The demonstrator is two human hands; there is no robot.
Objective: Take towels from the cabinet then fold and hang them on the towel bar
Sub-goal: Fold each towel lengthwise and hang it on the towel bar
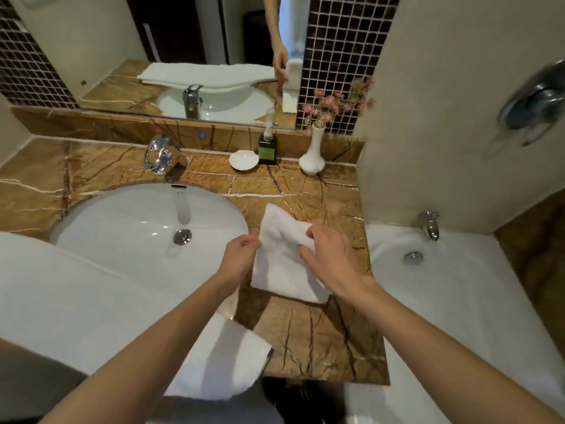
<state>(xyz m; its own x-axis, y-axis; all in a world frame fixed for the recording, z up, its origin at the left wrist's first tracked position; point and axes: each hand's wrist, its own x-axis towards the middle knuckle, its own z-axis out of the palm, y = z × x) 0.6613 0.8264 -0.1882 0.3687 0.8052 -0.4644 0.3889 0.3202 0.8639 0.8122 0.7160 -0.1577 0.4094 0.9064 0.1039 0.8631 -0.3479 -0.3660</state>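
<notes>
A small white towel (pixel 282 264) lies partly folded on the brown marble counter (pixel 308 338), right of the sink. My left hand (pixel 237 255) pinches its left edge. My right hand (pixel 328 255) grips a raised fold near the towel's upper right. A large white towel (pixel 101 304) lies folded across the front of the sink and hangs over the counter's front edge under my left forearm. No towel bar or cabinet shows.
The white sink (pixel 146 221) with a chrome tap (pixel 159 156) fills the left. A soap dish (pixel 243 160), a green pump bottle (pixel 267 148) and a white vase of pink flowers (pixel 313 154) stand at the back. A bathtub (pixel 443 286) lies to the right.
</notes>
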